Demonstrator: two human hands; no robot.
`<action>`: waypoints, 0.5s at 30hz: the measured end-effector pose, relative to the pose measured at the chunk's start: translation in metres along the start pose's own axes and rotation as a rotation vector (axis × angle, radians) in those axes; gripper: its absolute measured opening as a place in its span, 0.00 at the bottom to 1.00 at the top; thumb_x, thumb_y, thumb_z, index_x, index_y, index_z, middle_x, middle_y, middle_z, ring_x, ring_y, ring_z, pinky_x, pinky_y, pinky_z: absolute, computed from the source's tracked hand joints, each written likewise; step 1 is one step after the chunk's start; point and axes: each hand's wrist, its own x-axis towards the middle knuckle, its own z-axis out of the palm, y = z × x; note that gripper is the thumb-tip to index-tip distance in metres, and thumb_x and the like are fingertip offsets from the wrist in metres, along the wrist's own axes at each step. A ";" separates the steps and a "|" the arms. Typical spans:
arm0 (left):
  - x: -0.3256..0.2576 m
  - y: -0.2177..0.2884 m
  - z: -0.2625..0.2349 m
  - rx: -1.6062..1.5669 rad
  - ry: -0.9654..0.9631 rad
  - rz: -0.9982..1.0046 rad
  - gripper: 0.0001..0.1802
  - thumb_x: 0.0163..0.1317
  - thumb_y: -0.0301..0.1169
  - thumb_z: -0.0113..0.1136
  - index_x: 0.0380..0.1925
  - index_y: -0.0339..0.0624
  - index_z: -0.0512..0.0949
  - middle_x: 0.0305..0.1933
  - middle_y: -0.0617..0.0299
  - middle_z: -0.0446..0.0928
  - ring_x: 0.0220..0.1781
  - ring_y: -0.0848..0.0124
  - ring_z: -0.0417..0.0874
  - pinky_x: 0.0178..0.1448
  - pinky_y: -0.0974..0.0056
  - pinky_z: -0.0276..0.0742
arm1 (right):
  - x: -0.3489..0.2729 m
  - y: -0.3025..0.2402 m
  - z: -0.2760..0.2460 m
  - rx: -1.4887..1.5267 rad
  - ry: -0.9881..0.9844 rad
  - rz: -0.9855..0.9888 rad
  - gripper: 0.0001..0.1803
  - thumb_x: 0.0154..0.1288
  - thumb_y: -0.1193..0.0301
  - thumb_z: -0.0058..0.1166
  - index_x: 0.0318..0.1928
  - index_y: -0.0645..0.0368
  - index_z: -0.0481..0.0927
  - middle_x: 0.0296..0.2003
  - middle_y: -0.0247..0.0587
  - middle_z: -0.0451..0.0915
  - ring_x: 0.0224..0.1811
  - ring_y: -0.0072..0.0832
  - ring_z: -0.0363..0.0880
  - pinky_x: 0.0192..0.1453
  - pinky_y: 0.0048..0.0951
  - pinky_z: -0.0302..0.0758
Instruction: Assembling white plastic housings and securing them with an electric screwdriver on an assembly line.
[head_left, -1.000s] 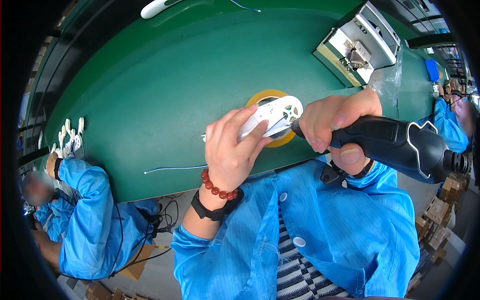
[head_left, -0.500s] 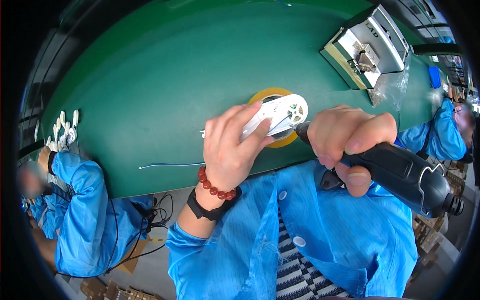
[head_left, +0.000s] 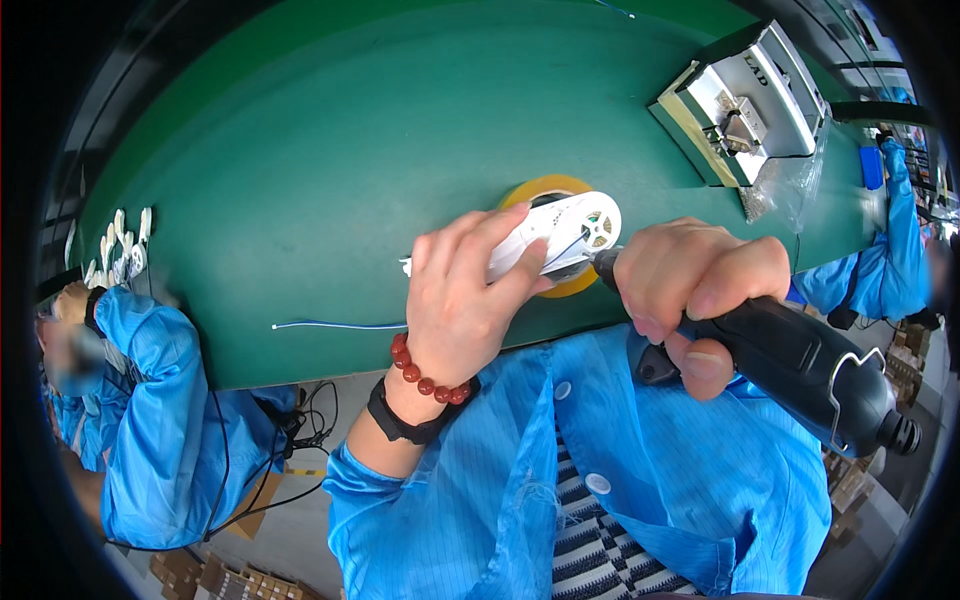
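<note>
My left hand (head_left: 468, 285) is closed on a long white plastic housing (head_left: 562, 226) with a round, spoked end. The housing rests over a yellow tape roll (head_left: 546, 187) on the green table. From under this hand a thin blue-and-white cable (head_left: 340, 325) runs out to the left. A black electric screwdriver (head_left: 800, 350) is gripped in my right hand (head_left: 690, 290), its body slanting down to the right. Its tip meets the housing near the round end; any screw there is too small to make out.
At the back right stands a box-shaped screw feeder (head_left: 745, 110), with a clear plastic bag of small parts (head_left: 785, 185) beside it. White parts (head_left: 120, 250) lie at the table's left end, by a co-worker's blue sleeve (head_left: 150, 340). Another person's blue sleeve (head_left: 895, 240) shows at right.
The view has shifted slightly. My hands, the housing and the screwdriver keep nearly the same places relative to each other. The co-worker at right has raised an arm.
</note>
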 end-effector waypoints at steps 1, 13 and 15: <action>0.001 0.000 0.001 -0.001 -0.001 0.008 0.22 0.42 0.33 0.73 0.42 0.49 0.84 0.56 0.59 0.78 0.52 0.59 0.79 0.48 0.60 0.70 | -0.002 0.002 0.003 0.025 0.068 0.002 0.20 0.51 0.73 0.71 0.39 0.59 0.71 0.23 0.39 0.79 0.22 0.31 0.78 0.29 0.34 0.76; 0.003 0.007 -0.004 0.009 -0.009 -0.020 0.21 0.42 0.31 0.73 0.41 0.47 0.84 0.56 0.56 0.78 0.55 0.57 0.79 0.52 0.57 0.71 | 0.018 -0.036 -0.062 -0.138 0.378 -0.282 0.13 0.72 0.65 0.53 0.47 0.56 0.66 0.24 0.38 0.74 0.23 0.28 0.72 0.29 0.35 0.71; 0.004 0.009 -0.005 -0.004 -0.003 0.005 0.21 0.41 0.30 0.73 0.41 0.47 0.85 0.56 0.55 0.78 0.55 0.56 0.79 0.52 0.57 0.70 | 0.027 -0.040 -0.090 -0.191 0.511 -0.248 0.08 0.73 0.69 0.48 0.44 0.59 0.67 0.24 0.40 0.74 0.23 0.28 0.72 0.30 0.34 0.73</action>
